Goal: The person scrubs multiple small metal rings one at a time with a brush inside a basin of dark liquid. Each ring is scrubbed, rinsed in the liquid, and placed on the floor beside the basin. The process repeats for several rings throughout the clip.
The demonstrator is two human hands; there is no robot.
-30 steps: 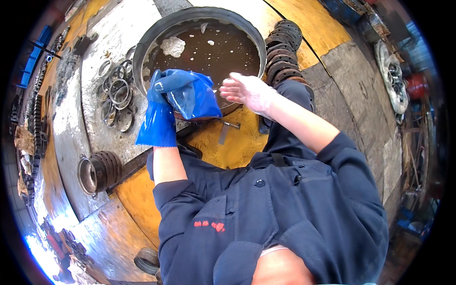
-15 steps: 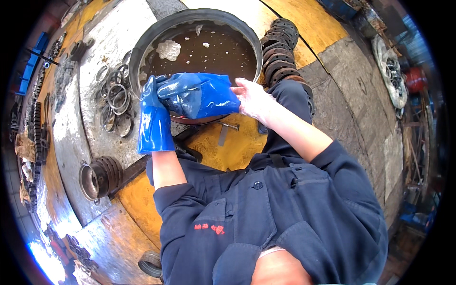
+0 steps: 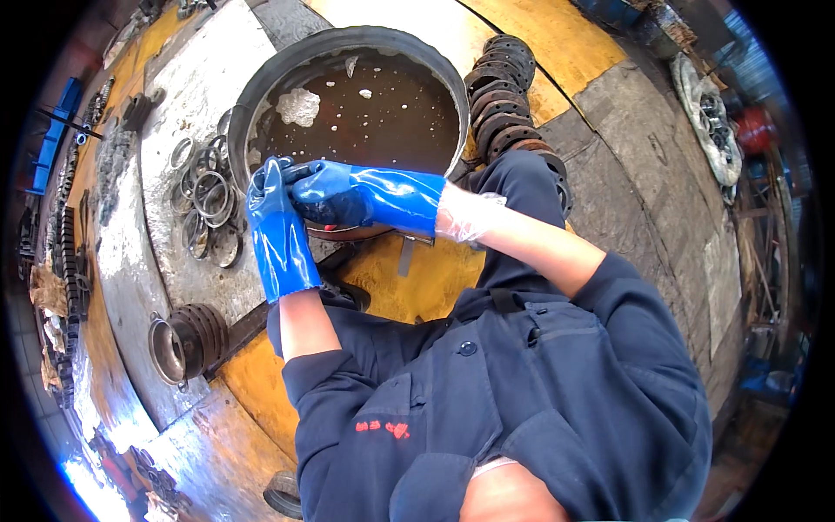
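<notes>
A long blue rubber glove (image 3: 404, 198) covers my right hand (image 3: 335, 193), with its cuff reaching my wrist. A thin clear plastic glove (image 3: 470, 216) shows crumpled beyond the cuff. My left hand (image 3: 268, 187), in a matching blue glove, is closed at the fingertips of the right glove. The right fingers lie inside their glove against the left hand, so their exact shape is hidden. Both hands are over the near rim of a large round tub (image 3: 461, 96) of dark brown liquid. A pale foam clump (image 3: 298, 106) floats in it.
Metal rings (image 3: 213, 196) lie piled left of the tub. Dark round discs with holes (image 3: 504, 96) stand in a row on its right. A ribbed metal cylinder (image 3: 187, 344) sits at lower left. My knee (image 3: 526, 187) is close to the discs. A pale sack (image 3: 706, 122) lies far right.
My bare-looking right hand, in thin plastic, has slid left into the blue glove. The glove now fits over the hand and wrist. The left hand stays at its finger end.
</notes>
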